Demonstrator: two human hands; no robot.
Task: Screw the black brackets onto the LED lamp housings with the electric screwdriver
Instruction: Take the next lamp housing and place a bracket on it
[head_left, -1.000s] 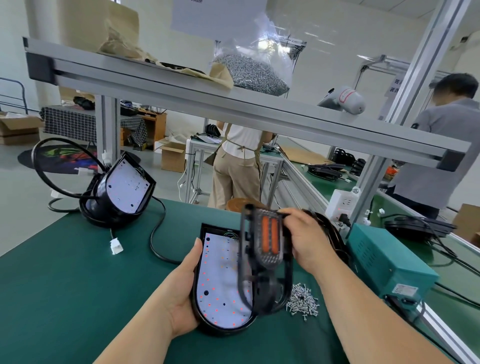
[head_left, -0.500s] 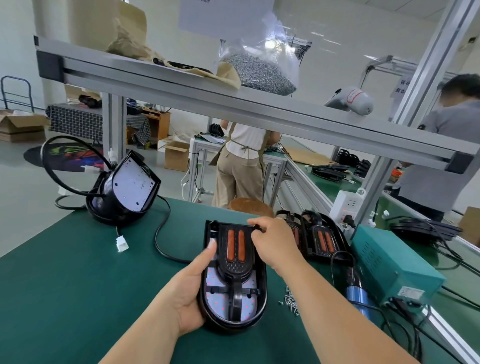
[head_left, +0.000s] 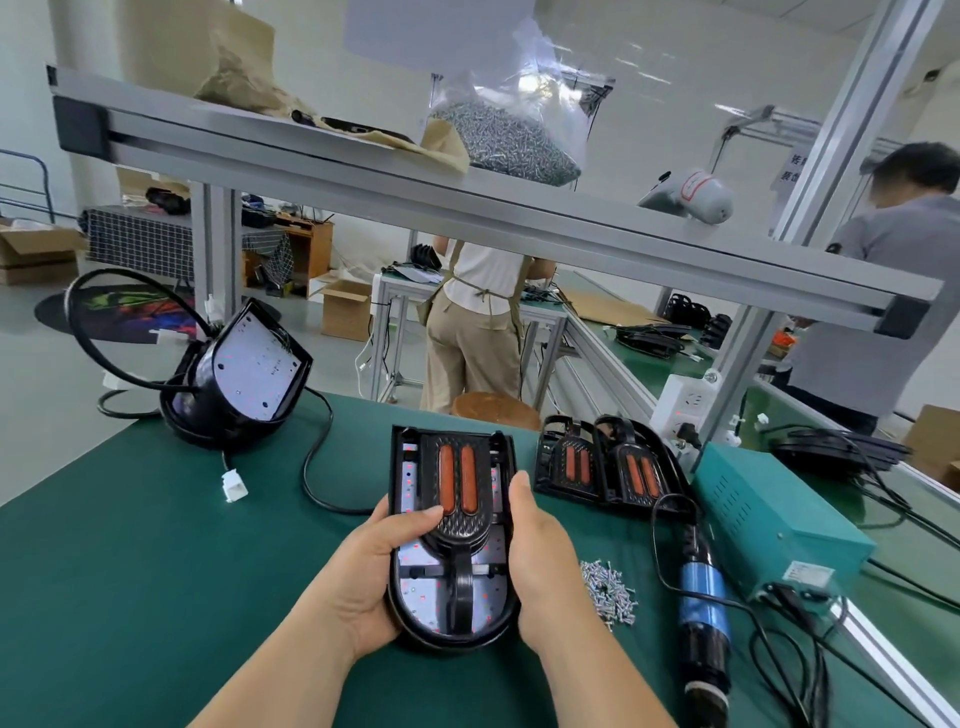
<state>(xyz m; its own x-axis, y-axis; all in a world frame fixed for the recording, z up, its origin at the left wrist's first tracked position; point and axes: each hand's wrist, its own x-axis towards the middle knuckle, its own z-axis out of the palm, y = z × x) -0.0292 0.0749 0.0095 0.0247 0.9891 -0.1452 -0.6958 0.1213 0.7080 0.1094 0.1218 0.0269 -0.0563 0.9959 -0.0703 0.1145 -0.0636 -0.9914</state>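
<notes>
I'm looking across a green desk (head_left: 156, 597). On its right side sits a teal metal box (head_left: 779, 525), cables trailing from its near end, and a white power strip (head_left: 680, 400) stands against the frame post behind it. Overhead, the aluminium shelf (head_left: 363, 171) carries crumpled brown paper (head_left: 244, 67) and a clear bag of small metal parts (head_left: 509, 140). Just past the desk there's a round wooden stool (head_left: 493, 408), then a person in a white top (head_left: 478, 322), back to me, with a cardboard box (head_left: 345, 312) on the floor to their left. Far right, a person in a grey shirt (head_left: 883, 291).

Green bench (head_left: 156, 571) with housing (head_left: 426, 605), screws (head_left: 608, 587), screwdriver (head_left: 704, 603)
</notes>
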